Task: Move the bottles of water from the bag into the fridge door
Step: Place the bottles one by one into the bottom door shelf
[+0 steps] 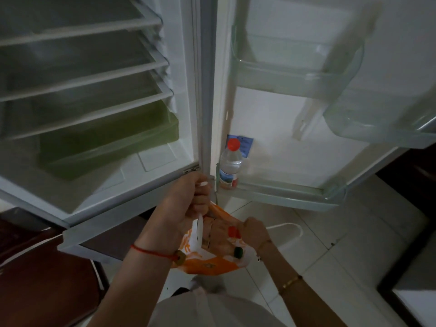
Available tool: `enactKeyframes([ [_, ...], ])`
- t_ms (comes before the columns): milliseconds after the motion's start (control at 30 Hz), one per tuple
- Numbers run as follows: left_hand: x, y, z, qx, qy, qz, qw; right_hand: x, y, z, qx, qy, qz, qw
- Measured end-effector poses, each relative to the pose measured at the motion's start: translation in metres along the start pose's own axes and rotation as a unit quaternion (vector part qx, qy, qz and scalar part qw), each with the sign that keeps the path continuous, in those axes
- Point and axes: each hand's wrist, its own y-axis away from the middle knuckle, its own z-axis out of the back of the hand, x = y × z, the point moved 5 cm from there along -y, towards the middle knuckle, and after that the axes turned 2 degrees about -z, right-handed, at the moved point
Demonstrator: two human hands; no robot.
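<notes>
One water bottle [230, 165] with a red cap stands at the left end of the bottom shelf of the open fridge door [283, 197]. Below it hangs an orange and white plastic bag [207, 263]. My left hand [186, 201] grips the bag's handles and holds it up. My right hand [253, 230] reaches into the bag's mouth, fingers curled around a red-capped bottle [233, 232] inside. A green cap [238, 252] also shows in the bag.
The fridge body [94, 90] stands open at left with bare shelves and a green drawer. Upper door bins [295, 76] sit above the bottom shelf. White tiled floor [330, 244] lies below; dark wooden furniture [35, 267] is at lower left.
</notes>
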Motion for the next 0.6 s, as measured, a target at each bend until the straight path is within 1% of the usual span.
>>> enactKeyframes([
  [67, 0.0, 0.004, -0.001, 0.003, 0.002, -0.009, 1.0, 0.0, 0.005, -0.015, 0.053, -0.013, 0.012, 0.998],
  [133, 0.001, 0.009, -0.003, 0.009, 0.002, -0.017, 1.0, 0.001, 0.007, -0.027, 0.072, -0.052, 0.009, 0.996],
  [200, 0.002, 0.012, -0.003, 0.016, 0.0, -0.019, 1.0, 0.0, 0.008, -0.036, 0.074, -0.12, -0.028, 0.99],
  [267, 0.002, 0.014, -0.002, 0.018, -0.002, -0.017, 1.0, -0.004, 0.006, -0.042, 0.053, -0.186, -0.063, 0.979],
  [367, 0.001, 0.014, 0.002, 0.013, -0.004, -0.015, 1.0, -0.006, 0.01, -0.042, 0.019, -0.199, -0.063, 0.978],
  [467, -0.005, 0.015, 0.012, 0.01, 0.008, -0.027, 1.0, -0.002, 0.016, -0.034, -0.018, -0.184, -0.034, 0.982],
  [567, -0.009, 0.015, 0.023, 0.006, 0.026, -0.043, 0.999, 0.016, 0.026, -0.016, -0.04, -0.191, 0.007, 0.981],
  [600, -0.009, 0.015, 0.025, 0.006, 0.031, -0.045, 0.998, 0.023, 0.031, -0.006, -0.063, -0.185, 0.025, 0.98],
])
